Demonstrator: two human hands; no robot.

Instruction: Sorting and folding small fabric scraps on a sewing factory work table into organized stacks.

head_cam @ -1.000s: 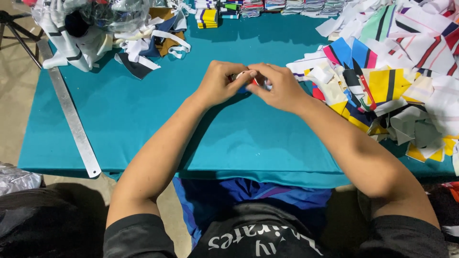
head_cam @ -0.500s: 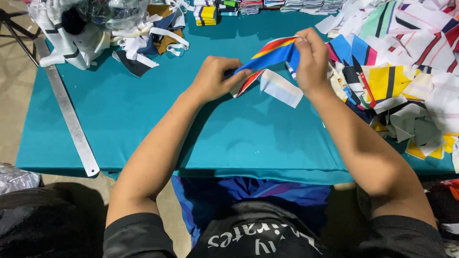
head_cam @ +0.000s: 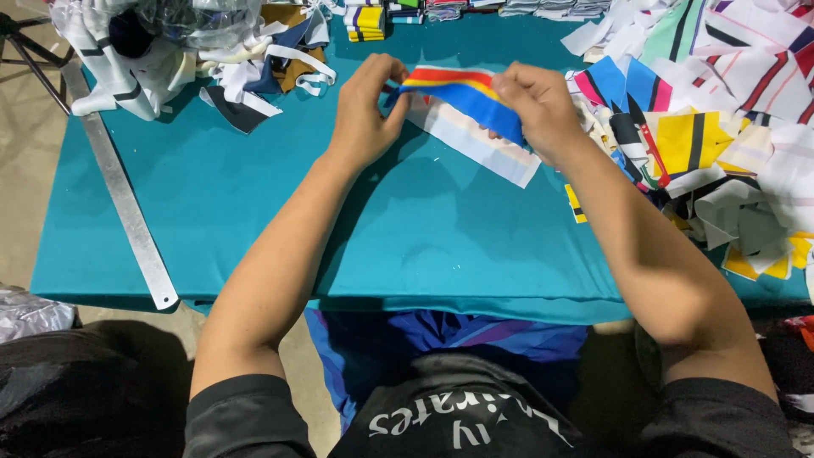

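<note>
Both hands had risen toward the far side of the teal table (head_cam: 254, 229) since the earlier frame, and the striped fabric strip (head_cam: 462, 93) had turned to stretch level between them instead of slanting up to the right. The left hand (head_cam: 366, 106) pinched the strip's left end between thumb and fingertips, and the right hand (head_cam: 543, 106) was closed over its right part, so neither hand was free. Held just above the table near its far edge, the strip showed red, yellow and blue bands along its upper side, while a pale, nearly white length hung below it and trailed toward the right hand. As a judgement, the strip seemed opened out and pulled flat but not yet laid down or added to any pile. A large heap of similar cut pieces (head_cam: 721, 144) lay on the table's right side, a smaller tangle of scraps (head_cam: 263, 68) sat at its far left corner, and small neat stacks (head_cam: 366, 21) lined the far edge. A long metal ruler (head_cam: 127, 203) ran along the table's left edge.
</note>
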